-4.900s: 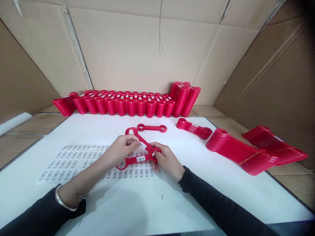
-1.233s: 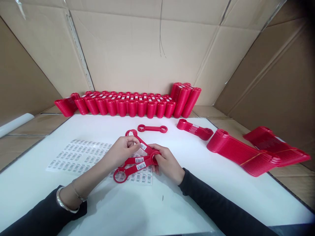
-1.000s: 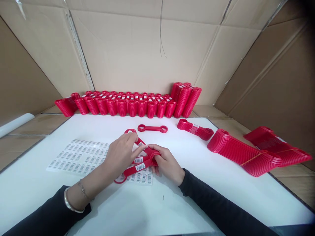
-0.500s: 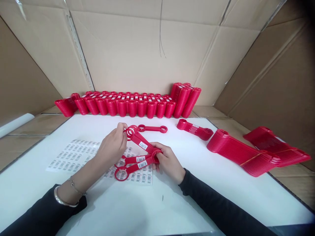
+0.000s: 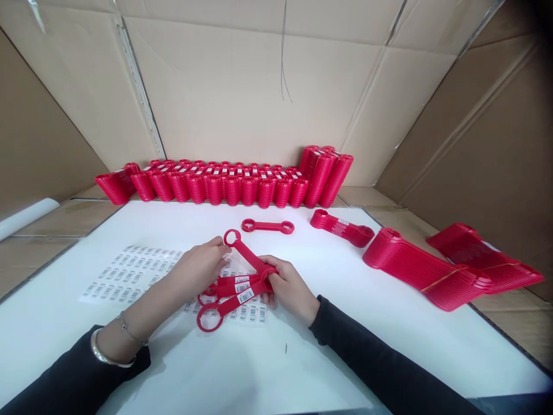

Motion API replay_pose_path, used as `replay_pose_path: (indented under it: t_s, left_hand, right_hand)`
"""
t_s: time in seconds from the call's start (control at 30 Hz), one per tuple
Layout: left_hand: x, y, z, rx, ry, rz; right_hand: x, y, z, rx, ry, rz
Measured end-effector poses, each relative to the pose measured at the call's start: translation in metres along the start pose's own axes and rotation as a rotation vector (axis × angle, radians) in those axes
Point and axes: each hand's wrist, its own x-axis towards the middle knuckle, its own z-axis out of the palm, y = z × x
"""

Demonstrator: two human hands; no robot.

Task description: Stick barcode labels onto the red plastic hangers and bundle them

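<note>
My right hand [image 5: 291,286] grips several red plastic ring wrenches [image 5: 246,295] together at one ring end. They fan out to the left, with white barcode stickers on the lower handles. The topmost wrench [image 5: 246,255] points up and left, and no sticker shows on its handle. My left hand [image 5: 207,259] is closed at the far end of this wrench, fingertips against it just below the ring; part of the grip is hidden. Beneath the hands lies a sheet of barcode stickers [image 5: 129,274]. A single red wrench [image 5: 268,226] rests flat just beyond them.
Along the back of the white table [image 5: 207,374] stands a row of stacked red wrenches [image 5: 215,189]. A small stack [image 5: 341,226] and larger banded bundles [image 5: 425,268] lie at the right. Cardboard walls [image 5: 242,86] surround the table. A white roll [image 5: 28,218] is at far left.
The fan of wrenches has shifted: the upper ones have swung down to join the lower ones, leaving one pointing up. My left hand has moved slightly down.
</note>
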Motion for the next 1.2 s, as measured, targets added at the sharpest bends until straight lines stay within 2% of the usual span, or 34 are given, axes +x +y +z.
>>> replay_pose_path:
  t_s: [0.27, 0.6, 0.77, 0.97, 1.07, 1.2]
  left_hand:
    - [-0.001, -0.002, 0.005, -0.001, -0.035, 0.039]
    - [0.003, -0.011, 0.010, -0.158, -0.063, 0.044]
    - [0.002, -0.007, 0.009, -0.192, -0.031, 0.003]
    - [0.000, -0.003, 0.001, -0.243, -0.050, -0.032]
    - [-0.001, -0.003, -0.008, -0.350, -0.050, -0.042]
    - [-0.001, 0.005, -0.015, -0.636, -0.020, -0.072]
  right_hand:
    - [0.004, 0.001, -0.008, -0.061, 0.013, 0.035]
    - [0.002, -0.001, -0.008, -0.059, 0.011, 0.030]
    - [0.002, 0.000, -0.008, -0.049, 0.014, 0.025]
    - [0.001, -0.002, -0.008, -0.071, 0.019, 0.043]
    - [0.000, -0.002, -0.009, -0.074, 0.013, 0.034]
    - [0.000, -0.002, -0.008, -0.064, 0.009, 0.009]
